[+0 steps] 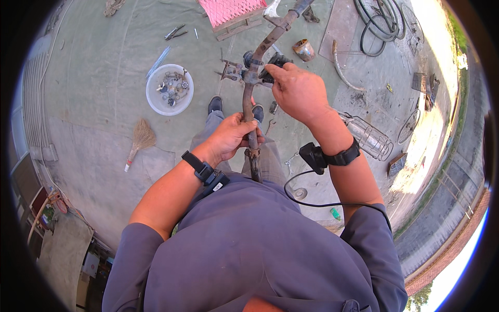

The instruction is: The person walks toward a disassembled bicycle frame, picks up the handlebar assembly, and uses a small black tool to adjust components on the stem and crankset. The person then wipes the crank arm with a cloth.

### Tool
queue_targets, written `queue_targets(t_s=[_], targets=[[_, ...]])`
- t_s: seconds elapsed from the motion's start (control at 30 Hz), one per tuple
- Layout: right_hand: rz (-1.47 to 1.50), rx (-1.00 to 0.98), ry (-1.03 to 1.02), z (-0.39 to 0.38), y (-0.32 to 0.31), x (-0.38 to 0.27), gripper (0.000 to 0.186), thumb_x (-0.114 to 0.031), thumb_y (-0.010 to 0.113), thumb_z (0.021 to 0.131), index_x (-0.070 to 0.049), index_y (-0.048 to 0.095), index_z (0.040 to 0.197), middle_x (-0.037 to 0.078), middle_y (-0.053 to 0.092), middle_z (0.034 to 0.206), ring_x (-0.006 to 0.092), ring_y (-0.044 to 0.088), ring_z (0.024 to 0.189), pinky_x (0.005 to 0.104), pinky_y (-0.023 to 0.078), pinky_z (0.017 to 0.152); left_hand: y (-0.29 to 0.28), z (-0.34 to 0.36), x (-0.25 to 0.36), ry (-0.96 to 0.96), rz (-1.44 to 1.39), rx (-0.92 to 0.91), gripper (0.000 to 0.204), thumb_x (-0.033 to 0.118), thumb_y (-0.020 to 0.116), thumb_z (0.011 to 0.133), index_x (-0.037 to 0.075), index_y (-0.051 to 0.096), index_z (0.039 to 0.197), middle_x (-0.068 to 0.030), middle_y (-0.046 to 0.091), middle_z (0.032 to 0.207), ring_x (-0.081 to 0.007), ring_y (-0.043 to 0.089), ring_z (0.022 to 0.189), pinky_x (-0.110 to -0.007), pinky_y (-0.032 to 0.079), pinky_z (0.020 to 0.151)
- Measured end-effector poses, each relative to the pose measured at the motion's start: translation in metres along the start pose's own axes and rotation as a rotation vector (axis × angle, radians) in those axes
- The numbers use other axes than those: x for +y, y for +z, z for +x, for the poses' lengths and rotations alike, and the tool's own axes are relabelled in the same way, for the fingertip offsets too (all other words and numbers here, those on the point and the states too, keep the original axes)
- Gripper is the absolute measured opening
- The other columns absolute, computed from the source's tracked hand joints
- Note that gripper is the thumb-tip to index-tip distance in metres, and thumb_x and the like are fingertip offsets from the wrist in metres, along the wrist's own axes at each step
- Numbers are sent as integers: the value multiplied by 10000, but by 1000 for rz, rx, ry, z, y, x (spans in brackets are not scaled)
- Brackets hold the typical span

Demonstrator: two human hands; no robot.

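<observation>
A rusty bent metal tube (248, 101), which looks like a bicycle handlebar, runs from my waist outward between my arms. Closed around its nearer part is my left hand (232, 136), thumb on top. My right hand (301, 93) is curled round a black piece (279, 59) beside the joint in the tube; its fingers partly hide that piece, so I cannot tell its kind. Left of the joint, a rusty bracket with prongs (232, 70) sticks out. A dark round fitting (249, 57) sits on the tube just beyond it.
A white basin (150, 93) of small metal parts stands on the left, with a straw hand broom (143, 136) nearer. Pliers (175, 32), a pink-topped stool (228, 13) and a rusty can (303, 50) lie ahead. Black hose (371, 39) and a wire basket (371, 138) are right.
</observation>
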State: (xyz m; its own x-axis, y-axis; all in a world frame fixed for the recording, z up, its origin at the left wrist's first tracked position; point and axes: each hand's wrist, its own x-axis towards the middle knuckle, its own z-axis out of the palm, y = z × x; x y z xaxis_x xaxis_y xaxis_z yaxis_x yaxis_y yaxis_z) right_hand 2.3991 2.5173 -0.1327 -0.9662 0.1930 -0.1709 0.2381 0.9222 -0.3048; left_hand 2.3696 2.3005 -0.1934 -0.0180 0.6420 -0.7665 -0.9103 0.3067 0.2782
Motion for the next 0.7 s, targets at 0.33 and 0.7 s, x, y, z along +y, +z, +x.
queue_targets(t_s=[0.33,0.7], targets=[[139,-391,-1,-40,-6,23,313,-174,562,811,-148,734,1071,134,694,834,343,679,805,475,541,698,0,-1,0,-7,17,-7,253,215,598,1000,36,492,1143,-107,645,976,-258,707,916,-402,598,800],[-21,-229,148,2,-10,20,401,-160,554,843,-181,681,1222,119,715,897,338,683,819,461,543,680,0,0,0,0,15,2,231,216,598,1001,41,500,1114,-101,654,977,-250,706,909,-398,597,796]])
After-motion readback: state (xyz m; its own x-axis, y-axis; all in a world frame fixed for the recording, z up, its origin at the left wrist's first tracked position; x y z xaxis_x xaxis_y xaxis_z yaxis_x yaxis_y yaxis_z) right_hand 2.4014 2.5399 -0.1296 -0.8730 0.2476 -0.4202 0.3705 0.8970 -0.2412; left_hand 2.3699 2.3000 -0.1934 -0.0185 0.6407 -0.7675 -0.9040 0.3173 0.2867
